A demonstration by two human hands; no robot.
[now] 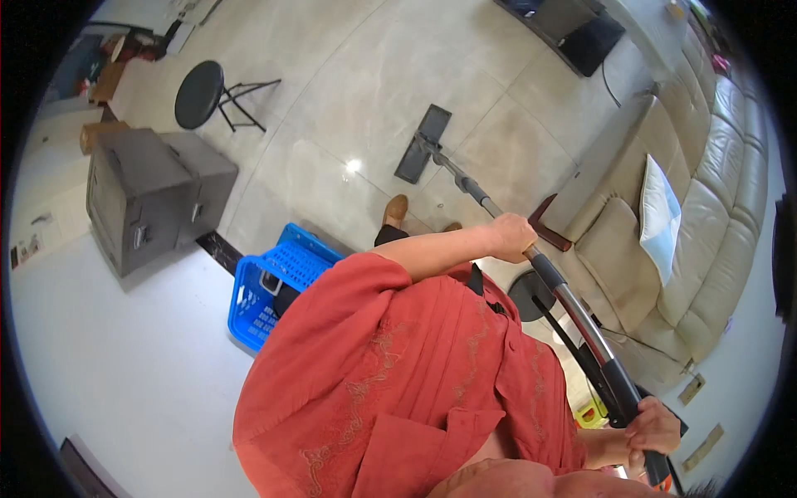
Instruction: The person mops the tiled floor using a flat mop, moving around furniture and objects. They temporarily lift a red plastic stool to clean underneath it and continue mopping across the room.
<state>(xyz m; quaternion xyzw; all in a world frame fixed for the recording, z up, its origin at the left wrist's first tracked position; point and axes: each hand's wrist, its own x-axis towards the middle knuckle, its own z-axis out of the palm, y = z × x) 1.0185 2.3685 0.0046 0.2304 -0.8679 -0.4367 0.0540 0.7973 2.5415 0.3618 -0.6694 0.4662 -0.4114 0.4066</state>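
A long-handled flat mop (565, 297) runs at a slant across my front, its dark rectangular head (423, 143) lying on the tiled floor. My left hand (512, 237) is wrapped round the middle of the pole. Lower in the view, my right hand (653, 432) is closed round the thick black upper end of the handle. The pole is silver and grey with black sections. One brown shoe (397, 207) shows beside the mop head, and the other is mostly hidden behind my left forearm.
Left of me are a blue plastic basket (249, 303), grey cases (154, 195) and a black folding stool (199, 95). A beige sofa (701, 241) with a pale cushion (658, 217) lines the right. Behind the pole stands a round dark stool seat (531, 296). Dark equipment (573, 37) sits at the far right.
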